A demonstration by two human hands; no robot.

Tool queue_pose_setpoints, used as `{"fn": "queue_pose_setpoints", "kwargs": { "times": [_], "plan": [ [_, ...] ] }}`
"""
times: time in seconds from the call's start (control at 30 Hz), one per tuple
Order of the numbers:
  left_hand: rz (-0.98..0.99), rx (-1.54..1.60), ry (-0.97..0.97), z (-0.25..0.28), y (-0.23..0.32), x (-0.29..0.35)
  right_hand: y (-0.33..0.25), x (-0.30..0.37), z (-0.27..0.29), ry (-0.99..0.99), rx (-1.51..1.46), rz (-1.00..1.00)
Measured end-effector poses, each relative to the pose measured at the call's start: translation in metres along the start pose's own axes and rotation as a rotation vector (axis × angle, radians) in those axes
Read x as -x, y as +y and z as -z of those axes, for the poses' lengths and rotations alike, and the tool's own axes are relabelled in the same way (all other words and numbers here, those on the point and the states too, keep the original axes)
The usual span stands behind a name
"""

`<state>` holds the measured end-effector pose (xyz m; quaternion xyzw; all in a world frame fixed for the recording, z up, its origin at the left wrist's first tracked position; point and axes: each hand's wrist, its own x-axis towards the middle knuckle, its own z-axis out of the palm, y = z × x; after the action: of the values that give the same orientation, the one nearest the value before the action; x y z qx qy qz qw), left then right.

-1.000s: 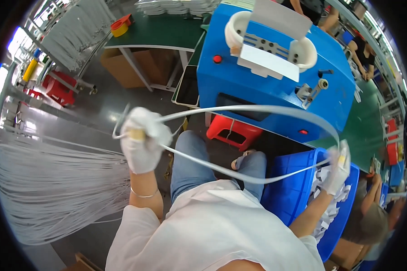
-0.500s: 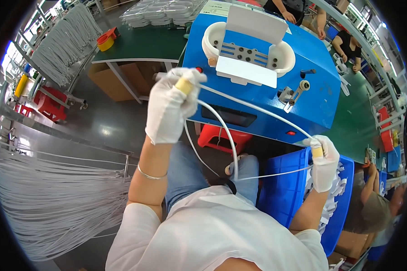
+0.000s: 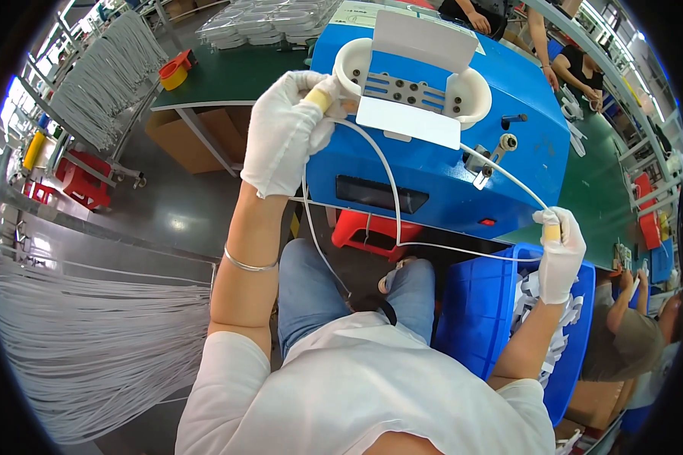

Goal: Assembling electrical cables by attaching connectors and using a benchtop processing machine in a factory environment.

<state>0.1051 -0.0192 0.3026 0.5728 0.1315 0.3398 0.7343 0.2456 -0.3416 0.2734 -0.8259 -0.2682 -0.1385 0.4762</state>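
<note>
White cable (image 3: pixel 396 199) ran between left hand (image 3: pixel 284 136) and right hand (image 3: pixel 560 254), both grasping it; blue machine (image 3: pixel 448 178) stood ahead of them.

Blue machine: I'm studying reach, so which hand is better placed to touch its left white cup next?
Probably the left hand: it is beside that cup, while the right hand is farther off, near the blue bin.

Hands (image 3: pixel 279 144) (image 3: pixel 562 262) are gloved in matt wht. cloth; cord (image 3: pixel 397 201) sheathed in smooth plastic; machine housing (image 3: pixel 463 199) finished in glossy paint; slotted plate (image 3: pixel 402 91) made of metal; bin (image 3: pixel 472 318) moulded in plastic.
</note>
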Motion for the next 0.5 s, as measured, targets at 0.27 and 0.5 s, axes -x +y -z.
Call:
{"fn": "queue_pose_setpoints", "kwargs": {
  "times": [0.27, 0.5],
  "plan": [
    [-0.328, -0.462, 0.042, -0.006, -0.005, 0.004, -0.007, -0.027, 0.016, 0.075, 0.045, 0.01],
    [-0.237, -0.399, -0.043, 0.009, -0.011, -0.003, 0.009, -0.101, 0.018, -0.114, 0.098, 0.259]
  ]
}}
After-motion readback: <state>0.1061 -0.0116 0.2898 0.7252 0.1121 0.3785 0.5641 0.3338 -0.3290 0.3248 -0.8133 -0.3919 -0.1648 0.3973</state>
